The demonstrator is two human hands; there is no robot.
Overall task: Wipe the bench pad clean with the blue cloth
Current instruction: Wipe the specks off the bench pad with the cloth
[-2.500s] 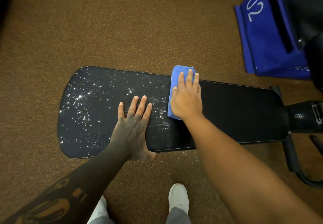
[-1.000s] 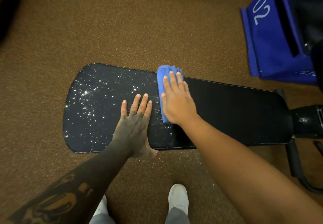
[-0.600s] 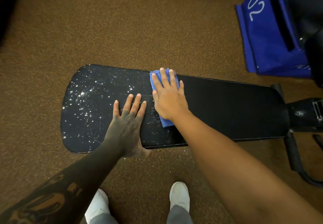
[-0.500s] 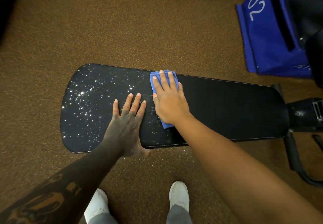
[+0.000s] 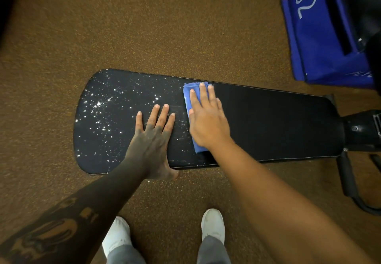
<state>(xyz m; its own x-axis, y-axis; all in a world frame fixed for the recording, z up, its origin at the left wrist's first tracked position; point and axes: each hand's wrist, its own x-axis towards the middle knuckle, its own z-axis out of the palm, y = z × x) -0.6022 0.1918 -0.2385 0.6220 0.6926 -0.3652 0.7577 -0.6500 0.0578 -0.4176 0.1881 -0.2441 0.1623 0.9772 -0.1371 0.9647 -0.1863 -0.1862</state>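
A person's right hand (image 5: 208,119) presses the folded blue cloth (image 5: 190,107) flat against the black bench pad (image 5: 268,119) at the centre of the frame, fingers extended and lying on top of the cloth rather than curled round it. Compared with 2.5 seconds ago, the cloth and hand sit further toward the left of the frame along the pad, closer to the speckled end, and now lie just beside the left hand (image 5: 152,138). That hand rests palm-down with fingers spread open on the pad, holding nothing, its heel at the pad's near edge, much as before. The pad runs across the middle of the frame on the brown speckled floor (image 5: 144,26). Its left portion is scattered with white specks (image 5: 99,105); the stretch right of the cloth looks plain black. A blue panel marked "02" (image 5: 321,36) stands at upper right. White shoes (image 5: 213,224) show at the bottom edge.
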